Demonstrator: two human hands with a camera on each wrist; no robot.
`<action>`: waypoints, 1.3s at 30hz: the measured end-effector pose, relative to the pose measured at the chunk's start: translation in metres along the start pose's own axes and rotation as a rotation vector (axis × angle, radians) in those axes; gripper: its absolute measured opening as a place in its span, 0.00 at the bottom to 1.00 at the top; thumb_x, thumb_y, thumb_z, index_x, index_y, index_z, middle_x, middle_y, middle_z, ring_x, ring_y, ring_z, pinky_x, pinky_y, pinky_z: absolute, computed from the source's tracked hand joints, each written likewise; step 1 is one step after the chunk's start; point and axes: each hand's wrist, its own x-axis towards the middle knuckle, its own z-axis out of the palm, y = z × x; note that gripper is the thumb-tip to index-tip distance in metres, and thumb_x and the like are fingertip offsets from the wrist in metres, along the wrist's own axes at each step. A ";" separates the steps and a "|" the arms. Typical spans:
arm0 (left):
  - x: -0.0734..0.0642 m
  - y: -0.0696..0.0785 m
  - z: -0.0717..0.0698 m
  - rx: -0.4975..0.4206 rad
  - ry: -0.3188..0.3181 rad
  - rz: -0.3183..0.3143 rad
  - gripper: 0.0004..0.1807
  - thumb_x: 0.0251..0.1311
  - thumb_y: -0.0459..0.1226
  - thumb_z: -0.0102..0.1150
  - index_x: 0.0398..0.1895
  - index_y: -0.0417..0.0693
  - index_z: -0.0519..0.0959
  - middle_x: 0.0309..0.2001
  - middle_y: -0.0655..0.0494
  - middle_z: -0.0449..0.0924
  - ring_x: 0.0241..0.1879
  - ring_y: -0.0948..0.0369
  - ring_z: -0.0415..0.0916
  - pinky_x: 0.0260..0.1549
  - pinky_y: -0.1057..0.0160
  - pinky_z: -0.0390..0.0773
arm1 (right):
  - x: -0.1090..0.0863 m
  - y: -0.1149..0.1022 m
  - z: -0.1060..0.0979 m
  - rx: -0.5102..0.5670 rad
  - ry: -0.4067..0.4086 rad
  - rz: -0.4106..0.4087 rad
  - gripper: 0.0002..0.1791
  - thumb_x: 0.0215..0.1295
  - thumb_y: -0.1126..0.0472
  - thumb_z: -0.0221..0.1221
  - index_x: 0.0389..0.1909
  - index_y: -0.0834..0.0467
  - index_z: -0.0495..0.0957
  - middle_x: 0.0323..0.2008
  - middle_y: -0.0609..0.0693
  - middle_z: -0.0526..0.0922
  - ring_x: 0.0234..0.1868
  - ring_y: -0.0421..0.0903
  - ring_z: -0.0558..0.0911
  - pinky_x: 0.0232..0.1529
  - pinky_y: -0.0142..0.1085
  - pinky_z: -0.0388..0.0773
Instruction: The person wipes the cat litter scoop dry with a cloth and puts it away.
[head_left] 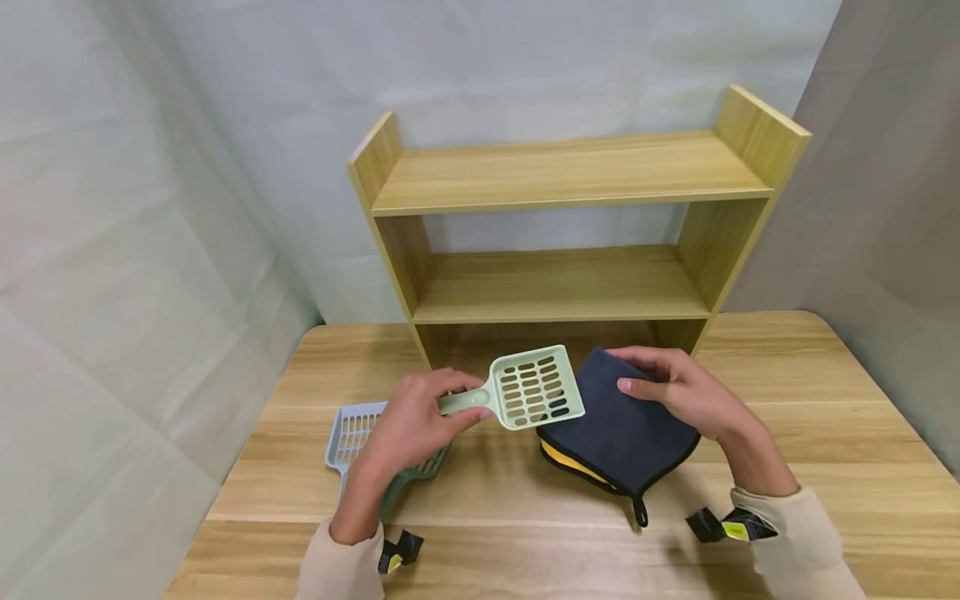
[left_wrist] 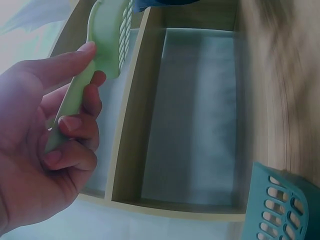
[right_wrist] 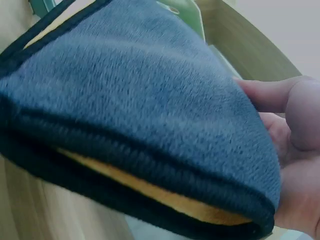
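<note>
My left hand (head_left: 420, 425) grips a pale green slotted litter scoop (head_left: 529, 387) by its handle, its head pointing right. In the left wrist view the fingers (left_wrist: 75, 125) wrap round the scoop's handle (left_wrist: 75, 95). My right hand (head_left: 686, 392) pinches a folded cloth (head_left: 622, 425), dark grey outside and yellow inside, with black edging and a hanging loop. The scoop's head overlaps the cloth's left side in the head view. Close up, the right wrist view shows the cloth (right_wrist: 150, 85) with the thumb on its upper face.
A blue slotted scoop (head_left: 352, 429) and a darker green one (head_left: 427, 468) lie on the wooden table (head_left: 525, 550) at the left, partly behind my left hand and forearm. A wooden shelf unit (head_left: 570, 286) stands at the back, with pale curtains (head_left: 225, 208) around.
</note>
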 end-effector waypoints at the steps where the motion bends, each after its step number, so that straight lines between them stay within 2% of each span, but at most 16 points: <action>1: 0.000 0.000 0.001 -0.007 -0.006 0.001 0.15 0.60 0.41 0.80 0.49 0.50 0.91 0.44 0.58 0.92 0.33 0.66 0.78 0.33 0.68 0.76 | 0.001 0.001 0.000 0.039 -0.012 0.008 0.27 0.79 0.63 0.61 0.75 0.64 0.73 0.67 0.62 0.82 0.54 0.37 0.87 0.55 0.30 0.82; 7: 0.003 0.002 0.004 -0.024 -0.024 -0.001 0.15 0.62 0.42 0.79 0.50 0.50 0.91 0.47 0.58 0.92 0.35 0.66 0.80 0.36 0.67 0.78 | 0.005 0.002 0.003 0.209 -0.069 0.018 0.28 0.79 0.64 0.59 0.75 0.69 0.70 0.56 0.45 0.90 0.48 0.42 0.91 0.50 0.34 0.86; 10: 0.004 0.003 0.005 -0.022 -0.036 0.003 0.15 0.61 0.42 0.79 0.50 0.49 0.91 0.47 0.57 0.92 0.37 0.66 0.81 0.38 0.66 0.79 | 0.007 0.004 0.006 0.255 -0.097 0.024 0.29 0.80 0.65 0.59 0.75 0.71 0.69 0.54 0.42 0.90 0.49 0.42 0.91 0.50 0.34 0.87; 20: 0.003 0.002 0.007 -0.022 -0.092 0.008 0.14 0.63 0.40 0.78 0.51 0.51 0.91 0.45 0.61 0.91 0.38 0.66 0.81 0.40 0.66 0.80 | 0.012 0.010 0.020 0.309 -0.157 0.067 0.30 0.79 0.67 0.58 0.77 0.71 0.67 0.58 0.47 0.88 0.51 0.41 0.90 0.51 0.34 0.86; 26: 0.003 0.003 0.007 -0.016 -0.102 0.019 0.15 0.62 0.41 0.79 0.52 0.53 0.92 0.45 0.62 0.91 0.38 0.67 0.81 0.41 0.65 0.81 | 0.017 0.009 0.026 0.308 -0.197 0.047 0.29 0.79 0.67 0.57 0.76 0.74 0.66 0.59 0.48 0.87 0.53 0.39 0.88 0.53 0.31 0.84; 33: 0.001 0.003 0.007 -0.041 -0.114 0.026 0.18 0.64 0.43 0.77 0.57 0.54 0.91 0.50 0.59 0.92 0.50 0.61 0.88 0.52 0.55 0.85 | 0.021 0.011 0.036 0.440 -0.279 -0.023 0.31 0.78 0.73 0.53 0.76 0.81 0.58 0.56 0.44 0.89 0.55 0.39 0.88 0.55 0.32 0.84; 36: 0.000 0.002 0.006 -0.044 -0.114 0.022 0.19 0.64 0.42 0.77 0.58 0.52 0.90 0.52 0.57 0.92 0.50 0.60 0.88 0.51 0.56 0.85 | 0.021 0.012 0.038 0.471 -0.298 -0.043 0.32 0.77 0.74 0.53 0.76 0.83 0.56 0.57 0.43 0.88 0.56 0.39 0.88 0.55 0.31 0.84; 39: -0.001 0.001 0.004 -0.054 -0.113 0.015 0.20 0.64 0.41 0.77 0.58 0.50 0.90 0.52 0.55 0.92 0.44 0.62 0.85 0.42 0.62 0.84 | 0.021 0.013 0.038 0.483 -0.303 -0.057 0.32 0.77 0.74 0.54 0.76 0.82 0.56 0.59 0.42 0.88 0.56 0.40 0.88 0.55 0.32 0.84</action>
